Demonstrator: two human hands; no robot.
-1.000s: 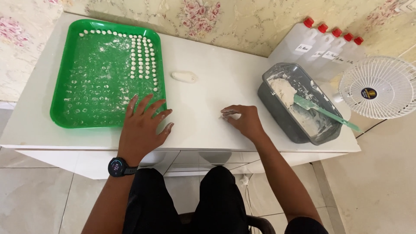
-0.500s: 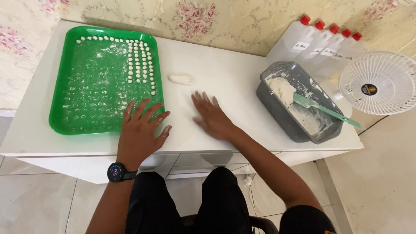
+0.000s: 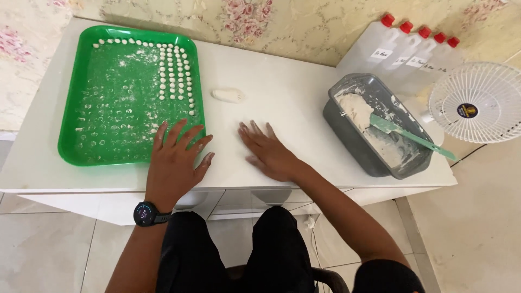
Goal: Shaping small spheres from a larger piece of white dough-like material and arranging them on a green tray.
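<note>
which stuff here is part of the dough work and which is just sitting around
In use:
- left hand, flat on the edge of the green tray
- right hand, flat on the table
- dough balls in rows on the tray
- dough piece on the table
- grey pan with dough and spatula

Lying about:
- bottles with red caps
- white fan

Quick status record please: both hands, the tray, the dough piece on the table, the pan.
left hand: flat, fingers spread, on the white table, fingertips over the green tray rim
right hand: flat, palm down on the table, holds nothing
tray contents: rows of small dough balls at the top and right
dough piece: lies apart, beyond both hands
grey pan: dough inside, green spatula resting in it
</note>
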